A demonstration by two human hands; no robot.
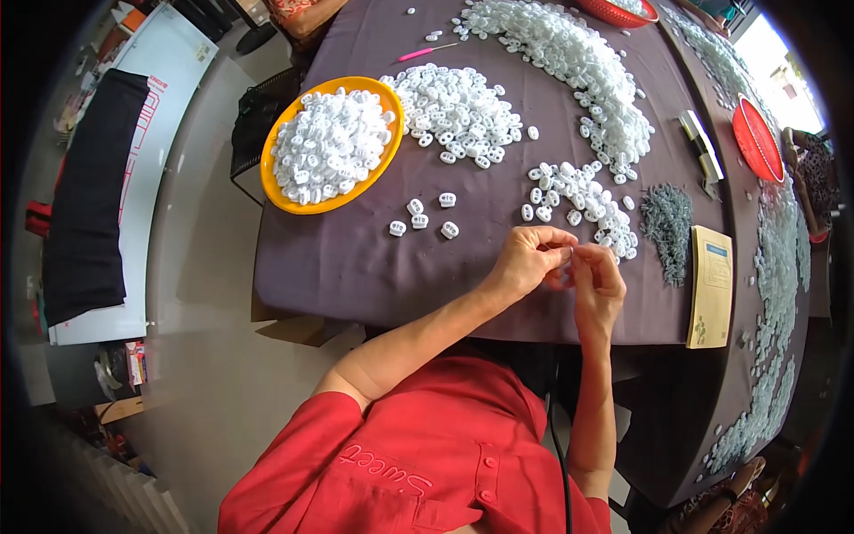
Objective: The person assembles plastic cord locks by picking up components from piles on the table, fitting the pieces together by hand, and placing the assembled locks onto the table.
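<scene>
My left hand (pixel 527 264) and my right hand (pixel 598 285) meet fingertip to fingertip just above the table's near edge. Both are closed in a pinch; whatever lies between the fingers is too small and too covered to make out. Right beyond them spreads a small heap of white oval plastic pieces (pixel 583 194) with dark holes. To the left, several similar pieces (pixel 420 221) lie apart in a loose group. A yellow-orange bowl (pixel 269 178), piled with white pieces, sits at the table's left edge, and a bigger heap (pixel 467 114) spreads beside it.
Right of my hands lie a tangle of grey springs or coils (pixel 669 227) and a tan booklet (pixel 712 289). A pink-handled hook tool (pixel 425 53) rests farther back, near a long white heap (pixel 587 76). Red baskets (pixel 758 142) stand at right and back; other people sit around.
</scene>
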